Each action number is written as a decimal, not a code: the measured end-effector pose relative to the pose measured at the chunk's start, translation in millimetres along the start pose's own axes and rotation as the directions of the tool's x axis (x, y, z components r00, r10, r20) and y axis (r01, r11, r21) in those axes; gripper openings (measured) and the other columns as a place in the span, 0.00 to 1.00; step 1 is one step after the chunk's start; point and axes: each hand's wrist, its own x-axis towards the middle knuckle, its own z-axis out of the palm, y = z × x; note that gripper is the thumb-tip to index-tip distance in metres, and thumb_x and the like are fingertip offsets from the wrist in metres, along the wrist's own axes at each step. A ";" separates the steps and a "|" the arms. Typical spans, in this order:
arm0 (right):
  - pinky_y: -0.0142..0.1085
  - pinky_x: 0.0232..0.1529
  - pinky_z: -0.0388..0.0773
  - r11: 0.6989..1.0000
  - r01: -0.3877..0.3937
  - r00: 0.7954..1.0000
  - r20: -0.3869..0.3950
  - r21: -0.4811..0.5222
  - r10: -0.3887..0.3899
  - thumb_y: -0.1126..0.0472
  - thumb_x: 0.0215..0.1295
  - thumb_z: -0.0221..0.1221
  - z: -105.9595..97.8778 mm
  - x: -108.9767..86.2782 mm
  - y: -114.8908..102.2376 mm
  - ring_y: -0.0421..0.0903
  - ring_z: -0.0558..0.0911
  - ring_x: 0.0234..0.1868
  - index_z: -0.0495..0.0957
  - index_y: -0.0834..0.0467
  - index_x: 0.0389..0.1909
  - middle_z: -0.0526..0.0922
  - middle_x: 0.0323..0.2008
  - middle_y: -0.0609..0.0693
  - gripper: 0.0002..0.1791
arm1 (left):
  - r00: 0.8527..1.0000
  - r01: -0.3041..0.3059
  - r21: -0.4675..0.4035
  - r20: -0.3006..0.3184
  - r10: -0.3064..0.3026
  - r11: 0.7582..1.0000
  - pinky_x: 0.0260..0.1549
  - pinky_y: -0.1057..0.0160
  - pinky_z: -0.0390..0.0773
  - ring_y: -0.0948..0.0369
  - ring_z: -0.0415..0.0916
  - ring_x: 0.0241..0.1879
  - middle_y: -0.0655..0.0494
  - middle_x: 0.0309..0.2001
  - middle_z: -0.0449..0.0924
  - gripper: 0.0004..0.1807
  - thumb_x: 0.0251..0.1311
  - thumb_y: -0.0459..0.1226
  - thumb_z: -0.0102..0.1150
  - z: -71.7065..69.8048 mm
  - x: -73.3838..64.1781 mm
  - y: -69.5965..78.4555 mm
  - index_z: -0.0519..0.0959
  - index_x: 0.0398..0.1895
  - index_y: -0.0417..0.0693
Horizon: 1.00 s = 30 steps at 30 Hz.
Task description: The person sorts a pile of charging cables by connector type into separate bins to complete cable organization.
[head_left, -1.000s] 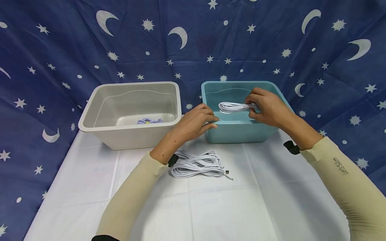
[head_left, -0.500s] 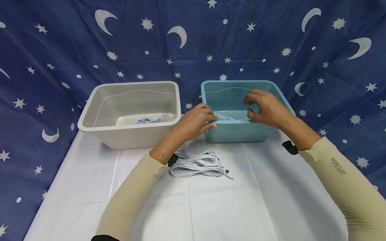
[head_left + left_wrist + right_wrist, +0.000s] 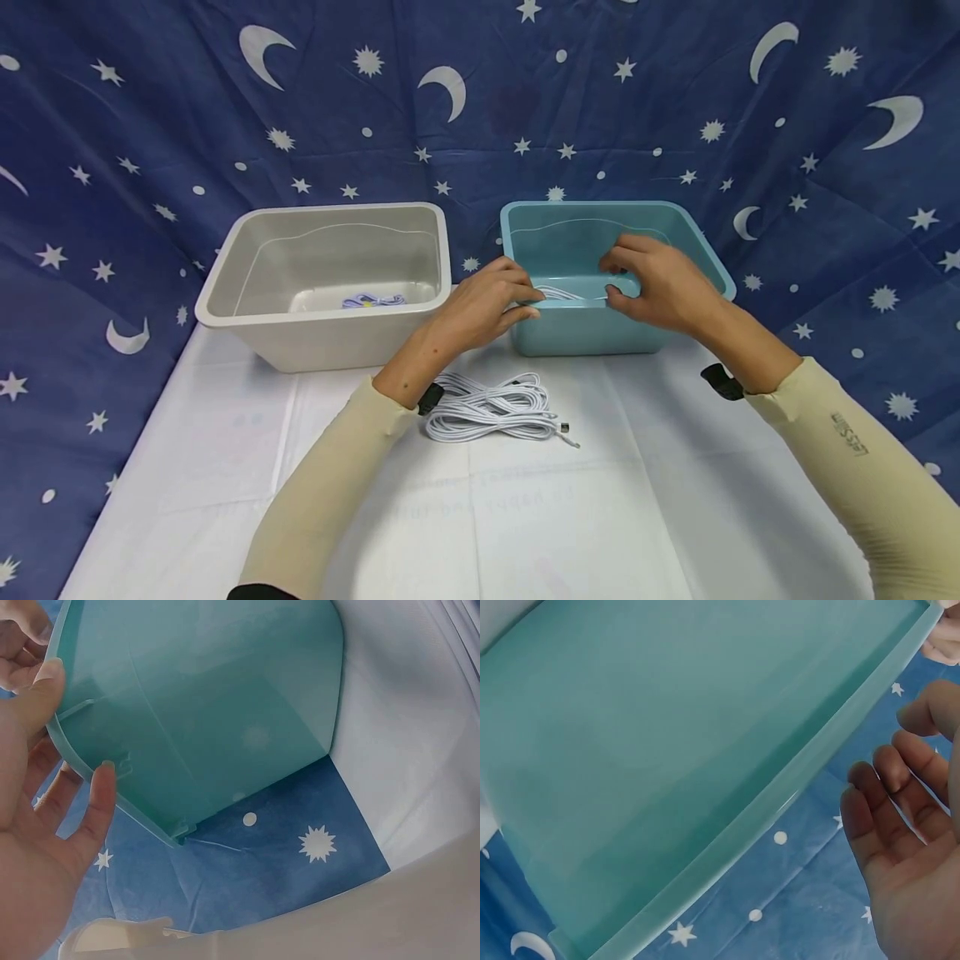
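My left hand (image 3: 491, 304) grips the near left corner of the teal bin (image 3: 592, 329), its thumb and fingers at the rim, as the left wrist view also shows. Inside that bin lies a bundle of white cable (image 3: 557, 293), mostly hidden by the front wall and my hand. My right hand (image 3: 660, 283) hovers over the bin's right part, fingers loosely bent, with nothing seen between them; the right wrist view shows the palm (image 3: 922, 877) bare. On the table below the bin rests another coiled white cable (image 3: 491, 408), its plug ends pointing right.
A light grey bin (image 3: 322, 342) stands to the left, with a small purplish cable bundle (image 3: 372, 301) on its floor. White cloth (image 3: 525, 517) covers the table. Behind both bins hangs a blue curtain (image 3: 510, 117) with moons and stars.
My right hand has let go of the white cable bundle, which has dropped to the bin's floor. That hand then shifted slightly left and down. The left hand has stayed at the rim.
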 end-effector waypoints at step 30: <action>0.38 0.39 0.80 0.989 0.138 0.990 -0.047 0.046 -0.136 0.61 0.54 0.70 16.0 -18.6 -60.6 0.41 0.79 0.38 0.81 0.54 0.40 0.82 0.38 0.44 0.13 | 1.000 0.001 -0.003 -0.003 -0.001 1.000 0.52 0.68 0.69 0.63 0.68 0.50 0.62 0.44 0.80 0.17 0.66 0.47 0.62 1.8 0.5 0.5 0.86 0.52 0.51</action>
